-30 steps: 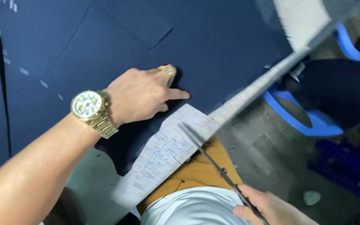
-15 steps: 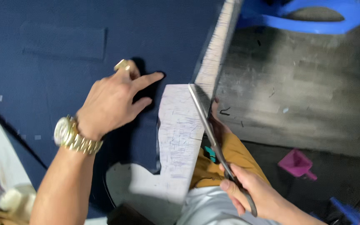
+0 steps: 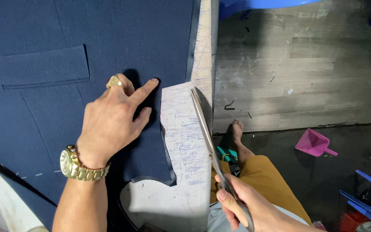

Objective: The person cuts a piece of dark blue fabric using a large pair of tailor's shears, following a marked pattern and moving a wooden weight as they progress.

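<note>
Your left hand (image 3: 110,122) lies palm down on the dark navy woven cloth (image 3: 121,38), fingers spread moderately and flat, holding nothing, only pressing the fabric against the scribbled, pale worn table edge (image 3: 185,141). The index fingertip reaches toward the cloth's cut edge, almost at the point where the navy ends and the pale surface begins. A gold ring (image 3: 114,81) sits on a finger of that hand, and a gold metal wristwatch (image 3: 73,165) wraps the wrist below the knuckles. Up and to the left of the fingers, a rectangular pocket flap (image 3: 44,66) of the same navy fabric is sewn onto the cloth. Your right hand (image 3: 254,208) is curled closed around the handles of long steel scissors (image 3: 209,146); the handles themselves are mostly hidden inside the grip. The blades run up and away from those fingers, lying over the pale surface just right of the cloth's edge, tip level with the left index fingertip and near it; blades appear nearly together, though the exact gap cannot be told. Below the right hand show mustard-yellow shorts (image 3: 267,180) and a bare foot (image 3: 237,131) on grey floor. Well right of the fingers lies a pink plastic dustpan (image 3: 314,144).
</note>
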